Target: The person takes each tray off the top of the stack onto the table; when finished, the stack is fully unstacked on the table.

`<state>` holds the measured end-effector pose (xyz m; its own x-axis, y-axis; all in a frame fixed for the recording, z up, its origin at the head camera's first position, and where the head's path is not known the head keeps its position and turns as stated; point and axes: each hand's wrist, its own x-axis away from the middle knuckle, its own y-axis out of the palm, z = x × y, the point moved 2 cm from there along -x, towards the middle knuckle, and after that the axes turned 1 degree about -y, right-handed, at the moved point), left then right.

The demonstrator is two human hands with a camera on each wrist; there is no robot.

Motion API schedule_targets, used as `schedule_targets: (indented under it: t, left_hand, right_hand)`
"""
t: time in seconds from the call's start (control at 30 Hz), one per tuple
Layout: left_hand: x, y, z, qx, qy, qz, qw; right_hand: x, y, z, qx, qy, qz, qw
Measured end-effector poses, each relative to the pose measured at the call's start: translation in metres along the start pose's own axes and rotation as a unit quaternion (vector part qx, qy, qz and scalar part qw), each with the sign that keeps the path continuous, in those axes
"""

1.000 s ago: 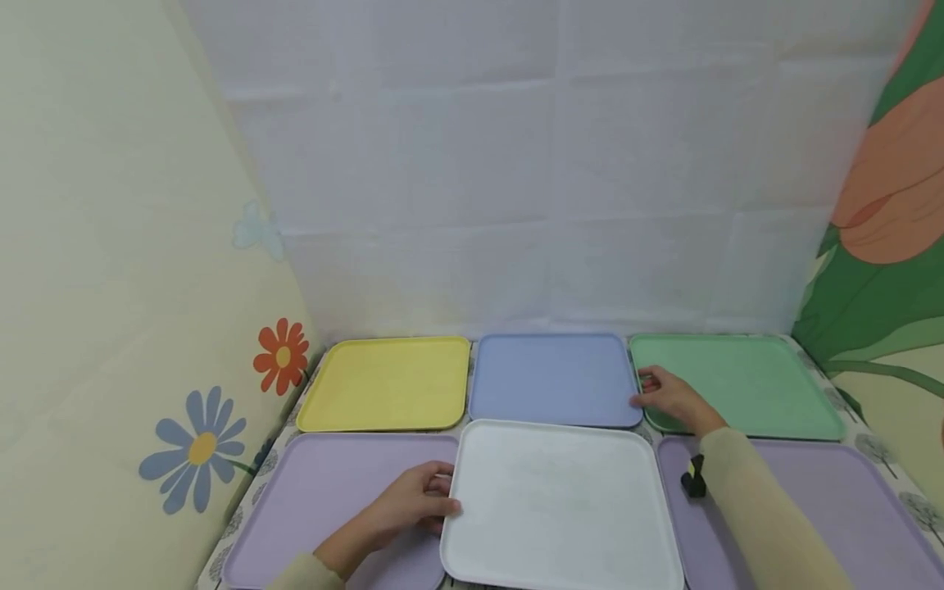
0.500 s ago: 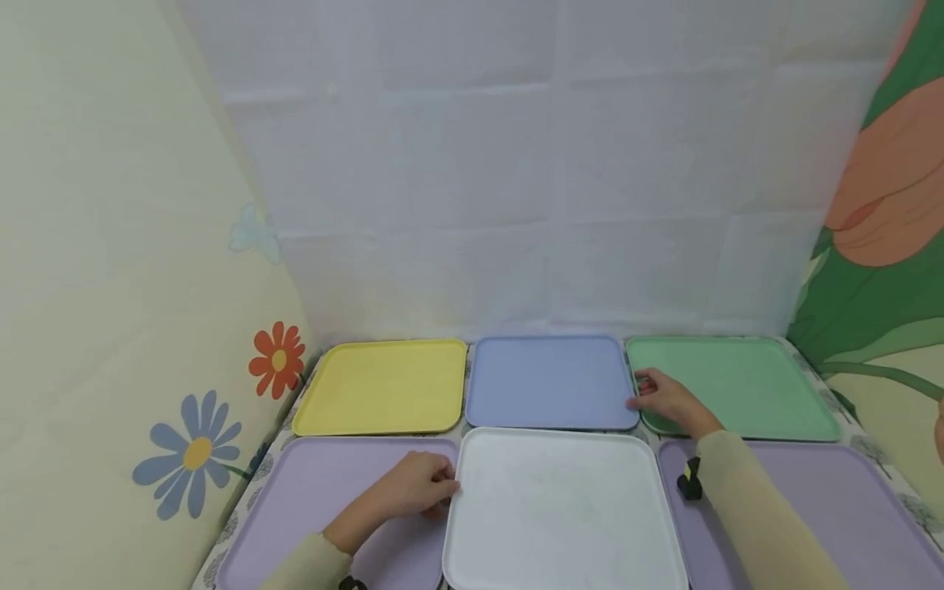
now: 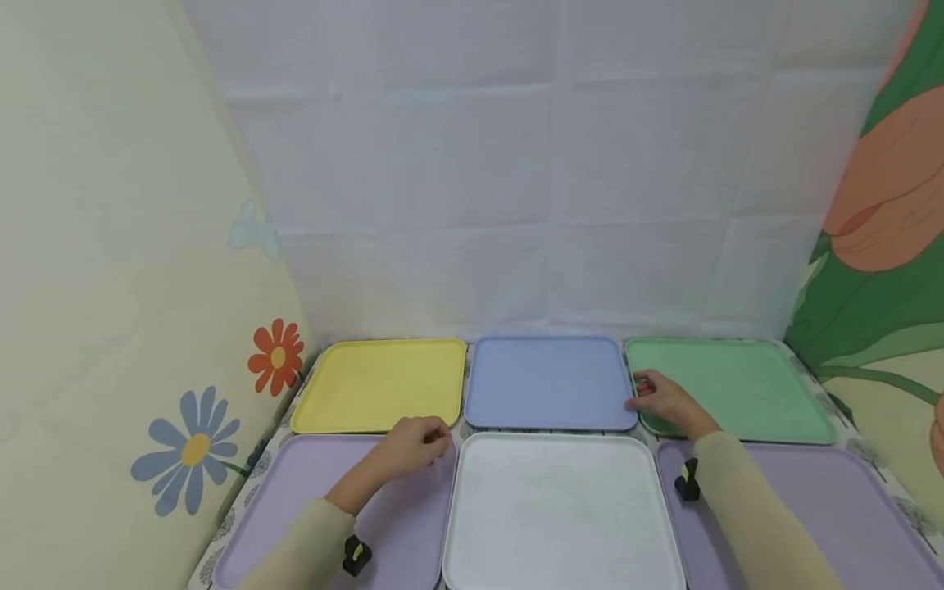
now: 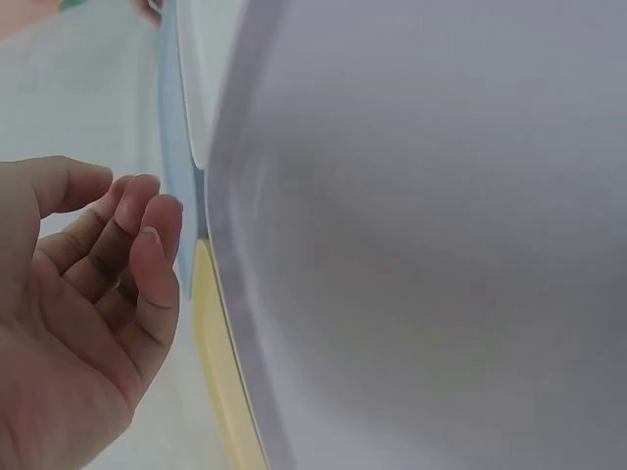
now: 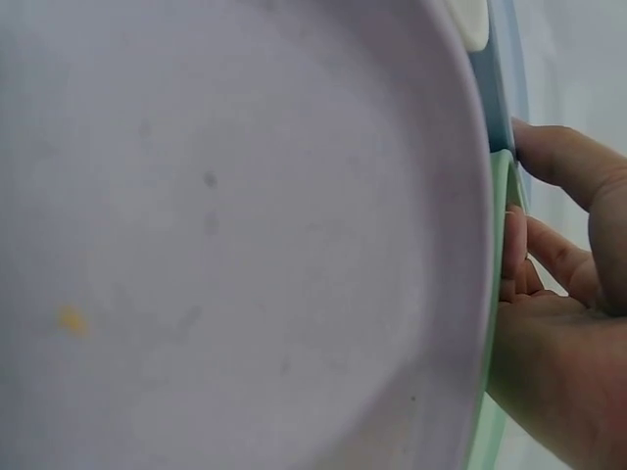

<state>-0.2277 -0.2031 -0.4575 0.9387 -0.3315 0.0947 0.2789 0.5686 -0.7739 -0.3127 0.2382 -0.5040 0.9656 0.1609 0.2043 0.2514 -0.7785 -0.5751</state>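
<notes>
My left hand (image 3: 415, 447) hovers over the right part of the left lilac tray (image 3: 298, 504). Its fingers are loosely curled with nothing between them, as the left wrist view also shows. To its right lies a white tray (image 3: 560, 512), flat in the front row. My right hand (image 3: 669, 403) is at the seam between the blue tray (image 3: 553, 381) and the green tray (image 3: 745, 389). In the right wrist view, the thumb (image 5: 563, 157) touches the blue tray's edge while the other fingers hang loosely bent by the green rim (image 5: 497, 245).
A yellow tray (image 3: 383, 385) lies at the back left. Another lilac tray (image 3: 833, 508) lies front right, under the right forearm. A patterned cloth (image 3: 269, 463) shows around the trays. A white sheet (image 3: 516, 164) rises behind them, with flower-printed panels at both sides.
My left hand has let go of the white tray's left edge and moved up and away from it. The white tray now sits slightly lower, level with its neighbours. My right hand has stayed put.
</notes>
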Motion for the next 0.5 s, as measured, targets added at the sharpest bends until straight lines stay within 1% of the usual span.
schedule_targets:
  t: [0.1,0.2,0.27,0.43,0.5]
  left_hand:
    - [-0.010,-0.004,-0.005,-0.017,-0.013,0.027,0.9994]
    - [-0.019,-0.009,-0.008,-0.029,-0.021,0.044,0.9984]
    - [-0.025,-0.013,-0.010,-0.036,-0.021,0.047,0.9980]
    - [-0.036,-0.019,-0.012,-0.035,-0.019,0.046,0.9981]
    - [-0.040,-0.022,-0.014,-0.037,-0.018,0.052,0.9978]
  right_hand:
    - [0.000,-0.001,0.000,0.008,-0.007,0.003,0.9999]
    - [-0.001,-0.003,-0.002,0.013,-0.009,0.004,0.9999]
    - [-0.001,-0.004,-0.002,0.015,-0.009,0.002,0.9998]
    - [0.002,-0.005,-0.002,0.015,-0.005,-0.002,0.9999]
    - [0.004,-0.006,-0.002,0.011,-0.007,-0.004,0.9999]
